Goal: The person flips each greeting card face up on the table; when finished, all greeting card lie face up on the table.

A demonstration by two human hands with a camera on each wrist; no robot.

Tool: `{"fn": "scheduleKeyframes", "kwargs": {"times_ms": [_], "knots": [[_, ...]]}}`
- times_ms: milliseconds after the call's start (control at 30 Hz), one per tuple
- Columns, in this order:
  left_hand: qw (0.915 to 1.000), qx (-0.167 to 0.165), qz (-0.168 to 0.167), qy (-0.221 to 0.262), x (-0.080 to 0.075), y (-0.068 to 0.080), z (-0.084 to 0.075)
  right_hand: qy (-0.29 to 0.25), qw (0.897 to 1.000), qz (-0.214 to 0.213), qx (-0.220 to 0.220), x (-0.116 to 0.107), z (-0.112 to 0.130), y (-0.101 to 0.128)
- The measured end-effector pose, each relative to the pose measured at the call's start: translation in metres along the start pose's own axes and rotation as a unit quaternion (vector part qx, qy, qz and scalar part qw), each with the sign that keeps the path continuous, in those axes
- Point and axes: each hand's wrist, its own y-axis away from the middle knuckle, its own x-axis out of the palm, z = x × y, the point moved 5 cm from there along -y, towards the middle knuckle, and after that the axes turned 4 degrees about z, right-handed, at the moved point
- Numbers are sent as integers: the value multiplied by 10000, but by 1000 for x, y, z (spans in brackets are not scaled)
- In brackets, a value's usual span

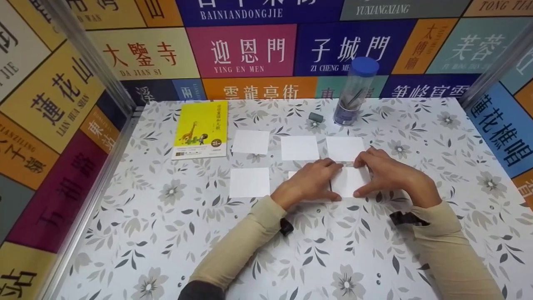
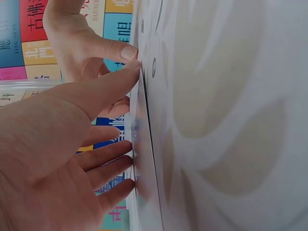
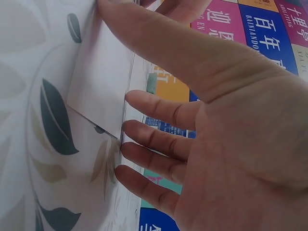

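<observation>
Head view, items listed relative to the yellow book [image 1: 200, 129]:

- Table [image 1: 166, 233], floral-patterned covering; the yellow book lies flat at its far left part.
- White paper squares, back row, just right of the book: first [image 1: 250, 141], second [image 1: 299, 147], third [image 1: 344, 148], each apart from the next.
- White paper square, front row [image 1: 249, 182], nearer the person than the book and slightly to its right.
- Worked paper square [image 1: 349, 181], well right of the book, in the front row below the third back-row square. Both hands rest on it.
- Left hand [image 1: 310, 181], fingers extended and pressing down on the left edge of the worked square; another square is partly hidden under this hand. Left wrist view shows the fingertips [image 2: 126, 144] flat against the paper's edge, thumb meeting the other hand's thumb.
- Right hand [image 1: 385, 173], fingers straight, tips on the square's right and upper edge. Right wrist view shows the fingers [image 3: 144, 127] touching the paper's edge, thumb laid across its face; nothing is clenched.
- Grey eraser [image 1: 315, 117], right of the book, behind the back row.
- Clear tube with blue cap [image 1: 354, 92], upright, just right of the eraser; it holds some thin items, too small to tell
</observation>
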Motion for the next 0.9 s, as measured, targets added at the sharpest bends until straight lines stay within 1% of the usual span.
{"fn": "scheduleKeyframes", "kwargs": {"times_ms": [133, 200, 333, 400, 467, 533, 700, 800, 867, 900], "knots": [[9990, 200, -144, 362, -2, 0, -1, 143, 9998, -100, -57, -2, 2, 1], [9978, 298, -237, 550, -3, 0, -1, 263, 9994, -216, -103, -4, 4, 1], [9951, 363, -350, 848, -4, 0, -2, 532, 9958, -703, -238, -11, 10, 0], [9940, 381, -393, 947, -4, -1, -2, 545, 9932, -984, -312, -15, 14, -1], [9931, 408, -446, 1005, -4, -1, -3, 505, 9915, -1142, -357, -18, 17, -2], [9929, 451, -535, 965, -5, -1, -4, 398, 9922, -1101, -421, -18, 19, -3], [9913, 635, -779, 855, -8, -1, -5, 55, 9953, -822, -506, -14, 20, -6], [9857, 838, -963, 1101, -12, -2, -4, 16, 9951, -893, -422, -15, 20, -5], [9786, 963, -1112, 1439, -15, -4, -1, -10, 9945, -989, -337, -17, 19, -3], [9733, 1028, -1186, 1677, -16, -4, 0, -33, 9942, -1037, -275, -18, 18, -2]]}}
